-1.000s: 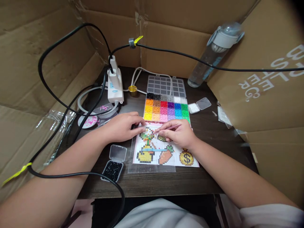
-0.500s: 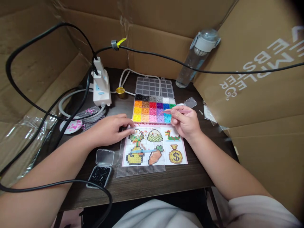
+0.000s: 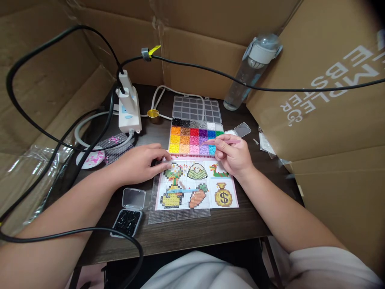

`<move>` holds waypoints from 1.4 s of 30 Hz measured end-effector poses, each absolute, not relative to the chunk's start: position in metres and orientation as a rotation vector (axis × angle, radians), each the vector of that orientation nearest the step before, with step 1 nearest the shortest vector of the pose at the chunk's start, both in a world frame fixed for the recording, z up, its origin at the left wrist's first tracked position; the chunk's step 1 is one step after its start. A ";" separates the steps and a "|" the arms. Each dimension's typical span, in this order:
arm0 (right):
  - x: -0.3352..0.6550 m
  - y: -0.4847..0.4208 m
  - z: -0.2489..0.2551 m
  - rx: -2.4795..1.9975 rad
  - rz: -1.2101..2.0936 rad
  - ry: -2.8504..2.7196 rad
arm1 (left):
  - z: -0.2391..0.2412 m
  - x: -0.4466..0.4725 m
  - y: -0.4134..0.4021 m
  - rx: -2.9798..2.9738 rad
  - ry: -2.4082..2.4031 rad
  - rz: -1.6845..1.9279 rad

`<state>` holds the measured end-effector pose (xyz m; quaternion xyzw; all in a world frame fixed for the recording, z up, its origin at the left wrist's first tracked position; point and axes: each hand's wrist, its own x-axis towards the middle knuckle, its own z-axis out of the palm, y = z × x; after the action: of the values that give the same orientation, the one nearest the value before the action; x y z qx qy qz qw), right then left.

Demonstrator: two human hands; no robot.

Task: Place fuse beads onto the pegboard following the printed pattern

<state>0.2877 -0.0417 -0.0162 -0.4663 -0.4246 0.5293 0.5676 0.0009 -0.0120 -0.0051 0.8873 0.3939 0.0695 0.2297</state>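
Observation:
Pink tweezers (image 3: 222,141) are pinched in my right hand (image 3: 233,154), their tip over the purple beads of the bead box (image 3: 171,149). That box holds small beads sorted by colour, with its clear lid (image 3: 197,108) folded back. My left hand (image 3: 150,160) rests with fingers apart at the upper left corner of the pattern sheet (image 3: 222,180) and the clear pegboard (image 3: 180,216) lying on it. Several coloured beads sit on the pegboard over the printed pictures; some are too small to make out.
A small case of black beads (image 3: 128,221) stands open at the front left. Behind my left arm lie a white dish (image 3: 90,159) of pink beads and a power strip (image 3: 129,114). Black cables (image 3: 192,69) cross above. A water bottle (image 3: 249,74) leans against the cardboard wall (image 3: 201,48).
The view has shifted very slightly. Both hands and the tweezers stay in nearly the same place, the tip still over the purple beads.

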 end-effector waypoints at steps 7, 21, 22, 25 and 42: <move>0.288 -0.041 -0.017 -1.086 1.265 -0.997 | -0.004 0.001 -0.012 2.447 1.067 0.219; 0.286 -0.042 -0.020 -1.114 1.262 -0.988 | -0.007 0.000 -0.012 2.434 1.088 0.196; 0.286 -0.043 -0.021 -1.124 1.246 -1.009 | -0.007 0.000 -0.012 2.428 1.092 0.195; 0.285 -0.049 -0.025 -1.167 1.209 -1.119 | -0.006 0.001 -0.013 2.414 1.092 0.194; 0.287 -0.044 -0.022 -1.115 1.230 -1.024 | -0.008 0.000 -0.011 2.412 1.085 0.205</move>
<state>0.2866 -0.0436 -0.0223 -0.4731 -0.4345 0.5222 0.5610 0.0002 -0.0107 -0.0080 0.8822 0.3969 0.0751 0.2421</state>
